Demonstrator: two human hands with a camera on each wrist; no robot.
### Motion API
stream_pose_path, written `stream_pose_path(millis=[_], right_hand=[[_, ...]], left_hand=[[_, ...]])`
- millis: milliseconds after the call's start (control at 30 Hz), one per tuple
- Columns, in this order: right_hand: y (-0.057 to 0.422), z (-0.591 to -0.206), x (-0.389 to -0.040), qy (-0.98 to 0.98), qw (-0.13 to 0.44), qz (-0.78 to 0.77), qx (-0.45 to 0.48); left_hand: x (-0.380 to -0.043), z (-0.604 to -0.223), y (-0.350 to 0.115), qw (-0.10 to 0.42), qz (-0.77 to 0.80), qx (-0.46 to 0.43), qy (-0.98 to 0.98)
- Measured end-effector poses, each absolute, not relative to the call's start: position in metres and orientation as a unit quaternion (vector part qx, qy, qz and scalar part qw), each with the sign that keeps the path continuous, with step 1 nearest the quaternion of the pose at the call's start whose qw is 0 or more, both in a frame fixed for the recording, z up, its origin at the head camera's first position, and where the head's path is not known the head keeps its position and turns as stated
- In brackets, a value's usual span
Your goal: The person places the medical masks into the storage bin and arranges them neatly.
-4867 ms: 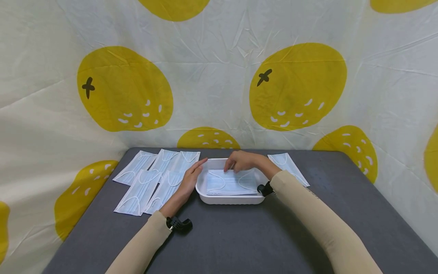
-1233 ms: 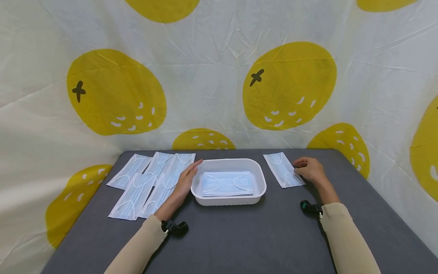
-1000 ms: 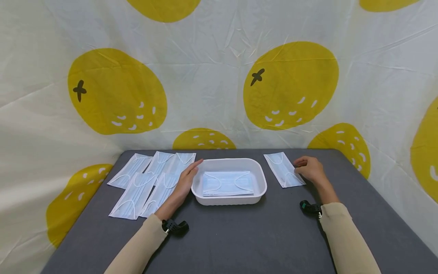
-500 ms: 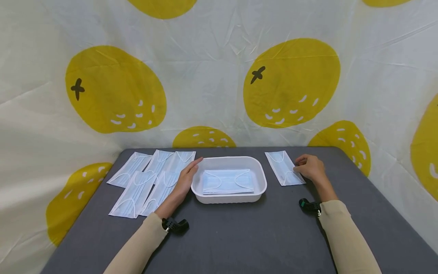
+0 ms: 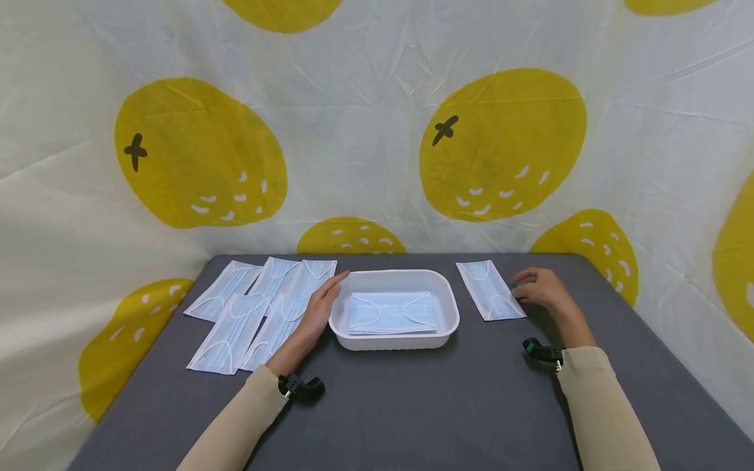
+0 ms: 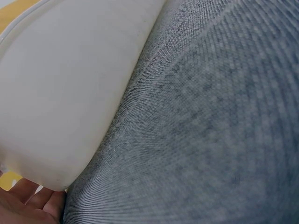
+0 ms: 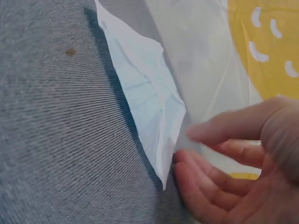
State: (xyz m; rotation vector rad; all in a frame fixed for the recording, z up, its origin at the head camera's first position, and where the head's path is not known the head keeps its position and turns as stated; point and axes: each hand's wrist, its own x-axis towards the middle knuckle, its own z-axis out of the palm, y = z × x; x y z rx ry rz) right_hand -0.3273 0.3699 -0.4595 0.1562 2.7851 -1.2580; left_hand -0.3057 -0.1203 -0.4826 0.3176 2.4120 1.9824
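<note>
- Head view: your right hand point(image 5: 544, 288), empty, fingers loosely bent and parted, just beside the right edge of the lone mask point(image 5: 489, 291).
- Changed within the last half-second: your right hand has eased slightly outward from that edge; the lone mask lies where it did, flat on the grey bench point(image 5: 406, 418), right of the white tray point(image 5: 394, 341).
- Bearing on the work: judged from this, the lone mask is not yet in your grasp, and it remains well apart from those in the tray.
- Right wrist view: your fingers stand spread near one end of the lone mask; blur there leaves it uncertain whether a fingertip touches.
- Your left hand point(image 5: 312, 317): fingers straight, laid along the left side of the tray, gripping nothing; place unchanged.
- Contents of the tray: mask stack point(image 5: 391, 313), squared up, lying crosswise, ear loops uppermost.
- Five masks point(image 5: 226, 333): left of the tray, partly overlapping, ear loops showing, some partly behind your left hand.
- Backdrop point(image 5: 353, 163): white cloth, yellow fruit print, behind the bench.
</note>
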Motion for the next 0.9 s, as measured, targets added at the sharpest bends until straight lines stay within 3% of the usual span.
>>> stream_pose_path(millis=[433, 900], right_hand=[[0.3628, -0.4555, -0.3259, 0.950, 0.044, -0.298, 0.083], [0.3723, -0.4587, -0.3273, 0.909, 0.064, -0.411, 0.025]], left_hand=[[-0.3086, -0.4828, -0.1215, 0.001, 0.630, 0.096, 0.770], [-0.3083, -0.4819, -0.1213, 0.005, 0.633, 0.101, 0.768]])
